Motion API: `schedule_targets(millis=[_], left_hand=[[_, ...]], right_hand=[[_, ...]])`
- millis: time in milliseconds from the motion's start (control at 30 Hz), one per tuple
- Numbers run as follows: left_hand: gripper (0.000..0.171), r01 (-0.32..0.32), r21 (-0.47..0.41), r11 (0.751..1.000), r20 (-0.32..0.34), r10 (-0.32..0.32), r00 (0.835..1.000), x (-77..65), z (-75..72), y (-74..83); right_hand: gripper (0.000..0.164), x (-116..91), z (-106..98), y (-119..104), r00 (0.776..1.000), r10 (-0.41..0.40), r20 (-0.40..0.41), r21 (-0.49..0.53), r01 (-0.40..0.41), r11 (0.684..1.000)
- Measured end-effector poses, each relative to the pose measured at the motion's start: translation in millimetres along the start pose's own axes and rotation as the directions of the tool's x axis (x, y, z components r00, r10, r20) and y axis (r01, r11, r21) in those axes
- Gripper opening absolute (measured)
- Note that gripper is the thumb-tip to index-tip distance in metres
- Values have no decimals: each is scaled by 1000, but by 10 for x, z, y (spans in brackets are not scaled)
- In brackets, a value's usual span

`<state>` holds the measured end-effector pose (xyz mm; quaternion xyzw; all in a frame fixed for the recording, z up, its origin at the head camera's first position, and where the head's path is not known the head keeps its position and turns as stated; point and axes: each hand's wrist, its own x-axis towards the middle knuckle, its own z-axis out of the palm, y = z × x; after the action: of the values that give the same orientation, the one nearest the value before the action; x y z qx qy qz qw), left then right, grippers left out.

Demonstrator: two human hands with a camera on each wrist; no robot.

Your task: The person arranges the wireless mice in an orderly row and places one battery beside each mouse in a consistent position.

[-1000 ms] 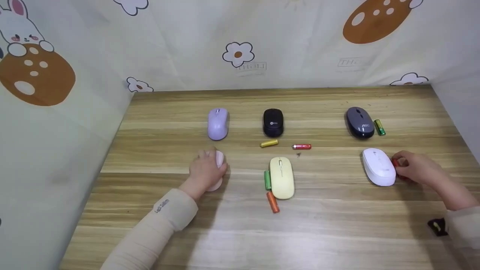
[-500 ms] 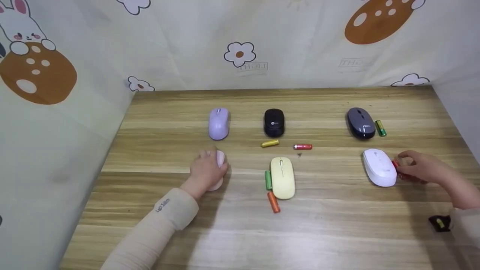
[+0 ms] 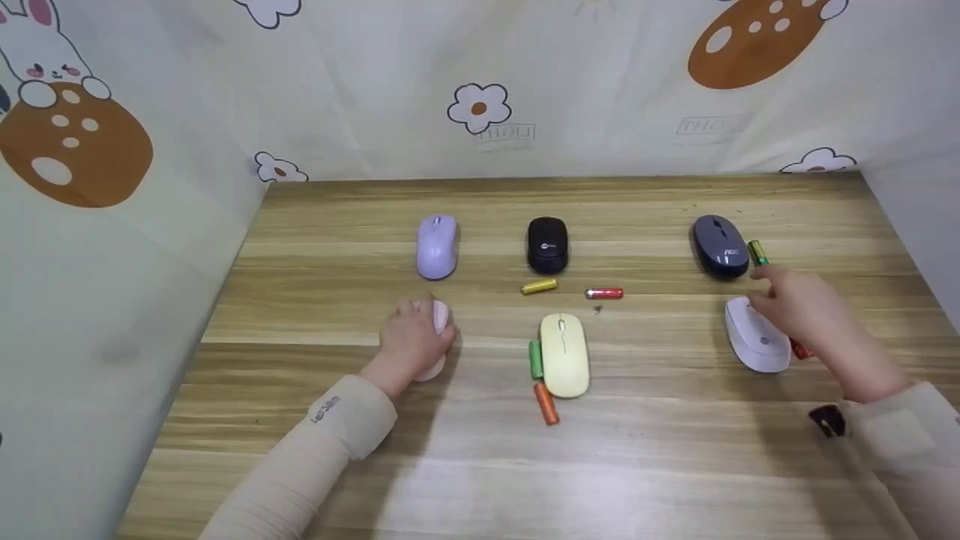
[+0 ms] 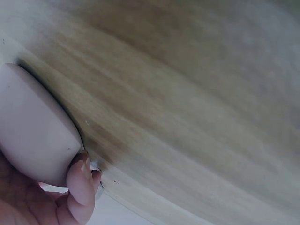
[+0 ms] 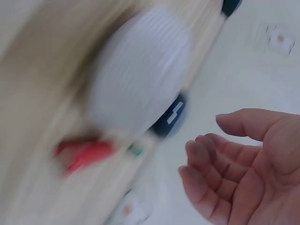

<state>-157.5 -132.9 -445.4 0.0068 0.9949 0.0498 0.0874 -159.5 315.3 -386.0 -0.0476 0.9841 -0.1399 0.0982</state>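
The pale pink mouse (image 4: 37, 122) is smooth, rounded and matte; the left hand (image 3: 411, 341) lies over it on the wood-grained table (image 3: 637, 472), fingers curled round it. The white mouse (image 3: 750, 343) sits near the table's right side, glossy and oval, partly hidden beneath the right hand (image 3: 810, 307), whose thumb and fingers stand apart, loosely bent, holding nothing. The fingertips reach near a slim gold-and-green battery (image 3: 756, 250) beside the dark grey mouse (image 3: 720, 246); whether they touch it, I cannot tell. Something red (image 3: 802, 349) lies just beside the white mouse, blurred in the right wrist view. Both the pink and white mice have their long axes running away from the person, the white 1 slanting left at its far end. The battery's gold end points toward the wall (image 3: 600, 82).
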Motion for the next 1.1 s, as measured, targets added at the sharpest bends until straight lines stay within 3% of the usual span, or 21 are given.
schedule_targets(millis=[100,167,300,400,567,800,1100], left_hand=[[65,2,-12,1000,-6,-2,1000,0,0,-5],[65,0,-15,1000,-10,0,1000,0,4,-10],[65,-8,-14,1000,-17,8,1000,2,16,-20],[65,-8,-18,1000,-18,8,1000,3,17,-27],[65,-6,-4,1000,-5,6,1000,1,1,-27],[66,14,12,1000,15,-14,1000,10,-1,-18],[66,7,8,1000,3,-7,1000,26,12,-4]], right_hand=[[31,120,99,-391,980,-178,-84,-9,178,984],[29,197,181,-591,956,-283,-82,-41,281,959],[28,363,367,-850,862,-505,40,-121,506,854],[26,487,497,-977,811,-581,70,-171,583,794],[20,670,657,-1077,806,-592,-14,-208,577,790],[18,760,765,-1112,783,-622,-27,-203,605,770],[21,775,802,-1120,806,-592,-10,-131,586,800]])
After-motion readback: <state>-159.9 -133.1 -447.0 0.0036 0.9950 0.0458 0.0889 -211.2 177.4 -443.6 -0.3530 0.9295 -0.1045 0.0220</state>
